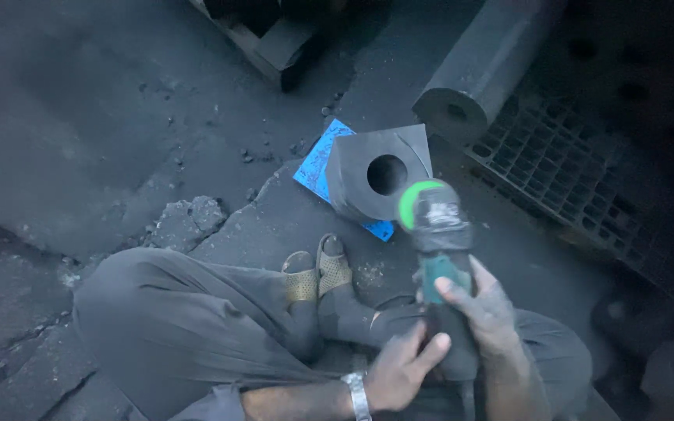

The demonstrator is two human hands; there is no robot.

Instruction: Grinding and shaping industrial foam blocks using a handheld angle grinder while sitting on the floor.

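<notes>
I sit cross-legged on a dark floor. My right hand grips the body of a green and black angle grinder, whose green-rimmed head points at a grey square metal block with a round hole through its middle. My left hand, with a metal watch on the wrist, rests against the rear end of the grinder near my lap. The block lies tilted on a blue sheet just beyond my sandalled feet. The grinder's head sits at the block's lower right corner; whether they touch is unclear.
A thick grey metal cylinder with a bore lies at the upper right, over a metal floor grating. A dark wooden or metal frame stands at the top middle. Broken concrete rubble lies to the left. More round dark parts sit at the lower right.
</notes>
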